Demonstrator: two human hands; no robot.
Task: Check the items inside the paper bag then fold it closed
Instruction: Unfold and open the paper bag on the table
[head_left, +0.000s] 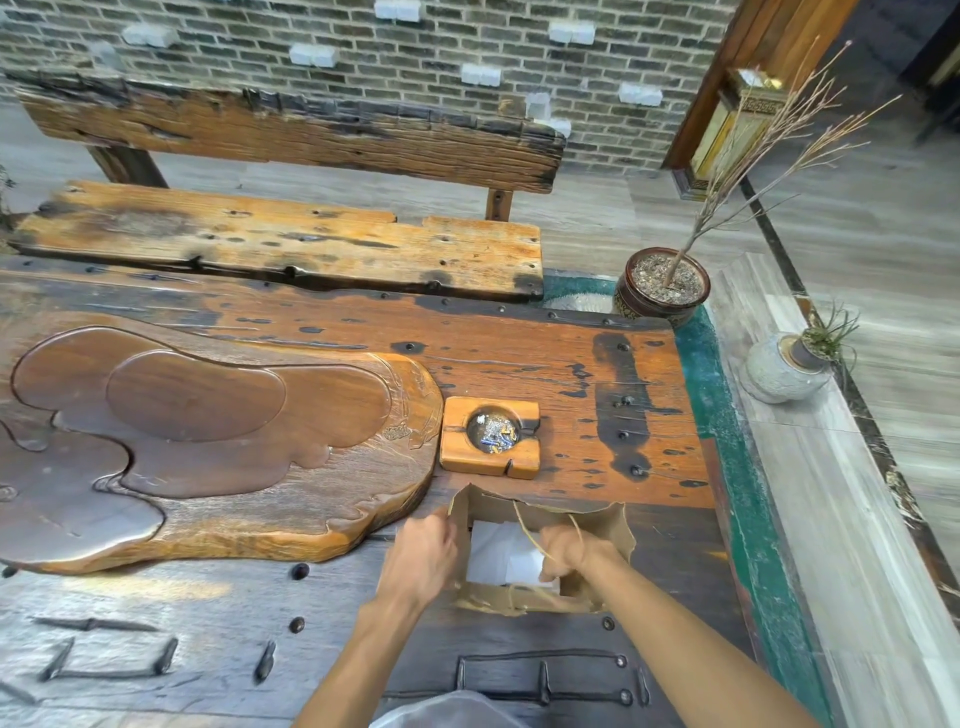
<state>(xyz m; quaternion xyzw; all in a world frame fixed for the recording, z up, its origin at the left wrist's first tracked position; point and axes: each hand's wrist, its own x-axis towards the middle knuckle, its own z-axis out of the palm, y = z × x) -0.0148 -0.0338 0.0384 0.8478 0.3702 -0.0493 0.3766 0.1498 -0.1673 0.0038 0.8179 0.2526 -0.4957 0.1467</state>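
Near the right end of the heavy, studded dark-wood table (519, 364), close to its front edge, stands an open brown paper bag with twine handles (618, 525), its mouth facing up. It sits just in front of a small square wooden ashtray with a round metal bowl (457, 457) and just beside the right rim of a large carved wooden tea tray (208, 415) that fills the table's left half.

Both hands are apart, one on each side of the bag's mouth. The left hand (421, 556) pinches the left wall of the bag near its top edge and pulls it outward. The right hand (571, 551) reaches into the opening from the right, its fingers closed loosely around one twine handle and dipping toward the white paper or wrapped contents (498, 551) inside. What the white material covers I cannot tell; no separate item is distinguishable.

To my eye the checking is under way and the folding has not begun. The top edge of the bag already looks ragged and torn along the far and right sides, so a hard pull by either hand could rip the wall further and leave too little paper for a clean fold. The twine loop caught in the right hand's fingers could also drag the bag over or slide it toward the table's front edge. Pushed the other way, the bag could knock into the ashtray.
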